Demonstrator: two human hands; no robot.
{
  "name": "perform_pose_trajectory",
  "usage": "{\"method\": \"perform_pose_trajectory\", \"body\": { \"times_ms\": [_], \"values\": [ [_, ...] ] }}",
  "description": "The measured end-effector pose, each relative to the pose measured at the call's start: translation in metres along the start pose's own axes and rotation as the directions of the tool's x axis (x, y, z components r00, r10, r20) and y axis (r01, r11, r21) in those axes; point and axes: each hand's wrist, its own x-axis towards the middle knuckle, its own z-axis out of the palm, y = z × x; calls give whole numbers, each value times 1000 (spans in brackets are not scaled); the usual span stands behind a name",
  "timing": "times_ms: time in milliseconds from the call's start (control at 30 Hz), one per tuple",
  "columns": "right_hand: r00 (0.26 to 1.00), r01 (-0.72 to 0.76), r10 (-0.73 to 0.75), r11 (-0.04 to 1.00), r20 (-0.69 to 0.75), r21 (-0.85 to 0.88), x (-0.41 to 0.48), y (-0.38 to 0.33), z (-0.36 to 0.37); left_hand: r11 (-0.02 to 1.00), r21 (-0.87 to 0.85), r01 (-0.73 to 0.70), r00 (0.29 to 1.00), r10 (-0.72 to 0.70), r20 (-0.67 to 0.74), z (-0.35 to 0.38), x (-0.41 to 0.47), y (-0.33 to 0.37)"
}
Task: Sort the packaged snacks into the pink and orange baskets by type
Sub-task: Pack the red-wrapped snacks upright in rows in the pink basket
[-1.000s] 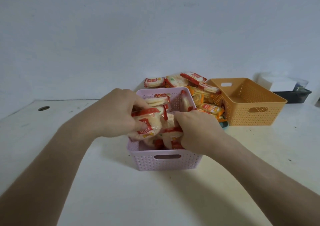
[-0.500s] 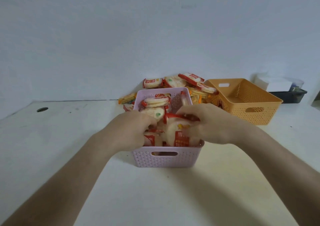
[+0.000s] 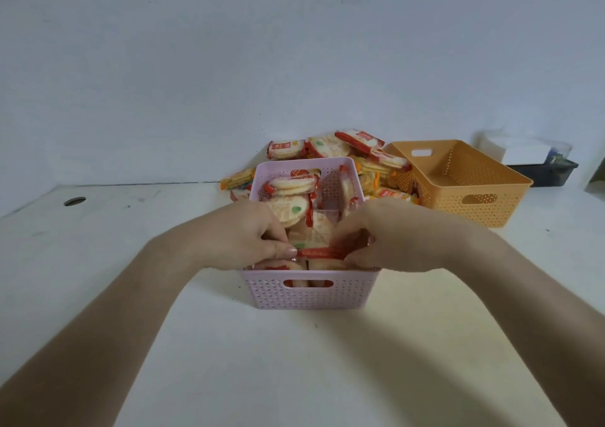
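Snack packet (image 3: 316, 252) sits inside the pink basket (image 3: 311, 295), near its front wall; left hand (image 3: 242, 233) and right hand (image 3: 393, 233) pinch its ends.

The pink basket (image 3: 307, 292), perforated with a slot handle, stands near the centre and is packed with clear packets of pale round crackers (image 3: 291, 187) with red ends, most standing on edge. At its near end one red-edged packet (image 3: 319, 252) lies across the top, pinched by the left hand (image 3: 242, 233) and the right hand (image 3: 393, 233). Just behind the basket lies a loose pile of snack packets (image 3: 330, 147), some with orange wrappers. The orange basket (image 3: 474, 204) stands far right, touching the pile, with nothing visible inside.
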Motion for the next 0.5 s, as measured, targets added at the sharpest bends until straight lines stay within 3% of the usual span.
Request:
{"method": "perform_pose_trajectory", "body": {
  "times_ms": [167,233,300,367,433,500],
  "values": [
    [996,79,-86,969,-17,-233,4,-3,16,994,-44,-102,995,102,-4,3,1,7],
    [995,79,-90,982,-51,-173,2,-4,14,989,-85,-120,992,123,33,11,2,12],
    [979,38,-39,999,-200,-5,0,1,9,989,-102,-107,985,119,121,21,2,18],
    [937,14,-15,1000,-348,-5,1,12,2,989,-124,-83,981,103,164,24,2,20],
    [952,-42,10,994,-305,-97,3,18,-1,986,-146,-75,981,100,167,24,4,22],
    [986,-61,41,990,-160,-123,8,17,-3,987,-129,-94,985,112,134,26,7,20]
  ]
}}
